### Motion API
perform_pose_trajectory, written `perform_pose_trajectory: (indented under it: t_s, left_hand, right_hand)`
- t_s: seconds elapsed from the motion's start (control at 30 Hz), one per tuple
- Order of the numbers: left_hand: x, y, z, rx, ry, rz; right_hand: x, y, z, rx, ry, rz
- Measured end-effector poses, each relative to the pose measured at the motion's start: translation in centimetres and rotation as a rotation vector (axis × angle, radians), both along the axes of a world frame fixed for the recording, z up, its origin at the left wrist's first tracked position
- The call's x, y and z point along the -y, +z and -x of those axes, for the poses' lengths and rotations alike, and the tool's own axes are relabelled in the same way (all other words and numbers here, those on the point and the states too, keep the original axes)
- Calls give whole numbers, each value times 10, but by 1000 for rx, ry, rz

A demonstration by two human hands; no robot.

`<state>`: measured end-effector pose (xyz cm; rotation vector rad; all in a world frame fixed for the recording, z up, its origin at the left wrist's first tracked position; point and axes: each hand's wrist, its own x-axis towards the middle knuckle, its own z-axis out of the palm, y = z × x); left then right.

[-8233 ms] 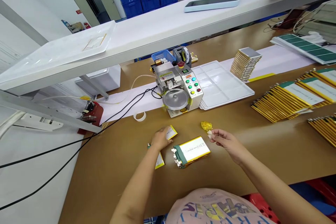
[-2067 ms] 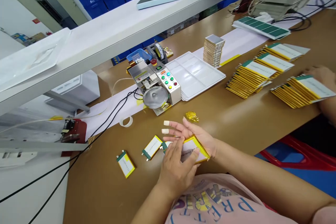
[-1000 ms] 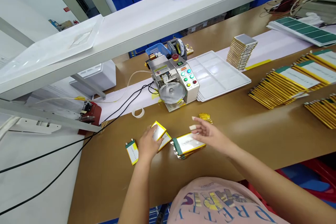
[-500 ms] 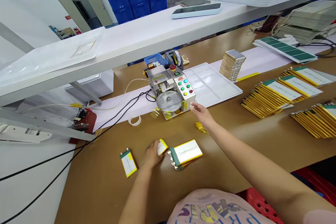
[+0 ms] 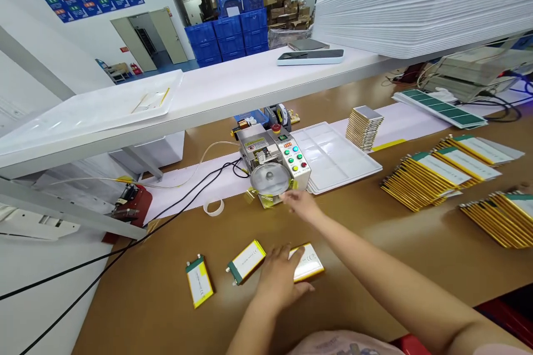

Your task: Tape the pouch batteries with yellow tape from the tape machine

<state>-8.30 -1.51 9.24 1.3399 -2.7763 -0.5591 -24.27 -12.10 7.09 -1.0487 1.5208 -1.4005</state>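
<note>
My left hand lies over the left part of a small stack of flat battery cells, fingers and thumb spread and touching it. Left of that hand a single battery cell, white-labelled with a green end, rests tilted on the table. Farther left is another battery cell with a yellow patch of tape. My right hand is closed in a pinch at the front rim of the tape dispenser's round metal disc, beside bits of yellow tape. Whatever its fingertips hold is too small to tell.
The tape machine's button panel stands behind my right hand. White trays lie to its right. Fanned battery stacks fill the right side. A white tape ring and black cables are at left. A shelf spans above.
My left hand has left the single cell and moved right onto the stack. The right hand has moved left to the disc's rim and closed into a pinch. The view has tilted up.
</note>
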Motion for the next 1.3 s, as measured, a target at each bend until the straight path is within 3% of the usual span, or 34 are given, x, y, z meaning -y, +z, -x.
perform_pose_trajectory:
  t_s: [0.17, 0.33, 0.43, 0.5, 0.57, 0.67, 0.77, 0.83, 1.0, 1.07, 1.13, 1.23, 1.3]
  left_hand:
    - [-2, -3, 9, 79, 5, 44]
    - [-4, -5, 8, 59, 19, 55]
    - [-4, -5, 8, 63, 14, 52]
    - [-3, -6, 8, 67, 8, 50]
    - [-2, -7, 8, 62, 4, 48]
    - [-2, -5, 7, 17, 14, 23]
    - [-2, 2, 8, -161, 42, -48]
    - [-1, 7, 13, -354, 114, -136]
    - [2, 12, 31, -722, 435, -365]
    - [0, 11, 35, -742, 445, -282]
    - [-5, 8, 36, -697, 382, -95]
    - [-13, 2, 31, -543, 273, 178]
    - [-14, -2, 25, -472, 287, 285]
  right_hand:
    - [1, -2, -52, -13, -9, -81]
    - [-7, 28, -60, -124, -28, -63]
    - [-26, 46, -51, -230, 72, 46]
    - [-40, 47, -36, -166, 184, 64]
    - [-52, 37, -14, 53, 261, -62]
    - [-74, 11, 21, 355, 266, -339]
    - [-98, -7, 43, 465, 282, -364]
    - [-112, -8, 46, 398, 307, -293]
    - [-127, 13, 31, 74, 355, -158]
    - [-128, 17, 25, 19, 334, -168]
    - [-128, 16, 20, -6, 310, -162]
    - [-126, 6, 20, -42, 279, -137]
    - [-124, -3, 25, -66, 199, -143]
